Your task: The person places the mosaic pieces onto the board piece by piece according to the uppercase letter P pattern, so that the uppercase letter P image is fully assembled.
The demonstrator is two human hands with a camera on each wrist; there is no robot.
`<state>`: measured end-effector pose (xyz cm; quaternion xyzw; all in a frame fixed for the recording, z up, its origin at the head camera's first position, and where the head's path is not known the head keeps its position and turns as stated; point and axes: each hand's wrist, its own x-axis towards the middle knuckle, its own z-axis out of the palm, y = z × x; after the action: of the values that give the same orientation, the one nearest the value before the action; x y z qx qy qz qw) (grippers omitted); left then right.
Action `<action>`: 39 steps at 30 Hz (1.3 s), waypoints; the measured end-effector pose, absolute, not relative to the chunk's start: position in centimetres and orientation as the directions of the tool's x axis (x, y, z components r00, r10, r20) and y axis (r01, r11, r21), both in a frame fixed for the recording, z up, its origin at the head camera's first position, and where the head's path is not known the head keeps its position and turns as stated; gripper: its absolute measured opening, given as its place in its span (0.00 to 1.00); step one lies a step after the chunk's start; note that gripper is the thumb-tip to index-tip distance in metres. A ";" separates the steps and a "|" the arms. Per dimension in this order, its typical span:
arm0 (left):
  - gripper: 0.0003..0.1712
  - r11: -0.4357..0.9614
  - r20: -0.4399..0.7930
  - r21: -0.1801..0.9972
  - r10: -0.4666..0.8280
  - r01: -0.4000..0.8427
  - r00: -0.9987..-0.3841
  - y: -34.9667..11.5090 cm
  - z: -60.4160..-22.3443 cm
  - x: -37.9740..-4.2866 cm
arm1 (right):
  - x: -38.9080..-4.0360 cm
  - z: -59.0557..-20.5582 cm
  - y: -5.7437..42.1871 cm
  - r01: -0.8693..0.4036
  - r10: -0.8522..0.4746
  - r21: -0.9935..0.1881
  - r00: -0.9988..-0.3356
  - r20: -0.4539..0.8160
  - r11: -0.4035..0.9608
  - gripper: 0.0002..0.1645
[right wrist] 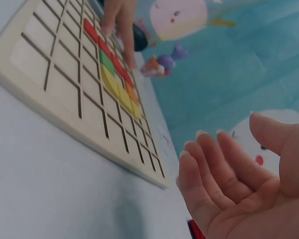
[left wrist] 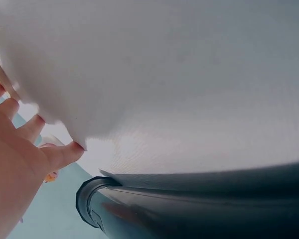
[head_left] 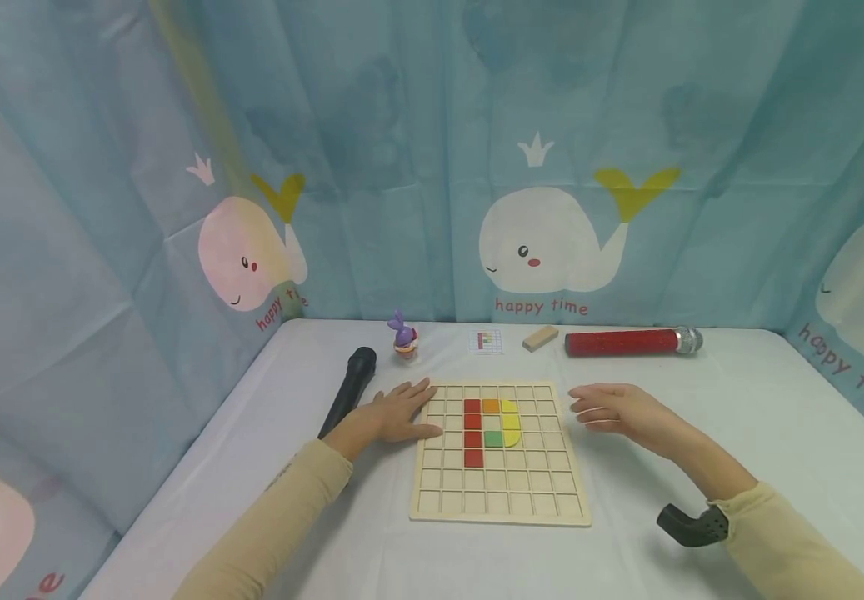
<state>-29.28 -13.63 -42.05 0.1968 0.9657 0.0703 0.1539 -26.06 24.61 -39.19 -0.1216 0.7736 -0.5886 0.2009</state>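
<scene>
A wooden grid board [head_left: 536, 504] lies flat on the white table, with several coloured tiles set in its squares. Red tiles [head_left: 472, 422] form a column, an orange tile [head_left: 491, 407] sits at the top, yellow tiles [head_left: 510, 422] curve down the right side and a green tile [head_left: 493, 439] closes the loop. My left hand [head_left: 396, 415] rests with spread fingers at the board's left edge. To the right of the board my right hand [head_left: 624, 414] is held palm inward, fingers loosely bent, with nothing in it; the right wrist view shows the bare palm [right wrist: 239, 199].
A black microphone [head_left: 349, 390] lies beside my left wrist. Along the back stand a purple figurine [head_left: 405, 337], a small pattern card [head_left: 486, 342], a wooden block [head_left: 540, 337] and a red microphone [head_left: 626, 342]. A whale-printed curtain [head_left: 402, 167] surrounds the table.
</scene>
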 end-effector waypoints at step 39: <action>0.48 0.907 -0.270 0.199 0.414 0.370 -0.869 -13.6 -41.9 -29.2 | -26.9 -40.4 33.4 0.141 -0.183 -0.892 -0.954 -0.238 0.429 0.44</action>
<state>-29.18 -13.65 -41.88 0.2033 0.9642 0.0706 0.1548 -26.86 33.45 -40.38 -0.0126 0.8317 -0.5341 0.1514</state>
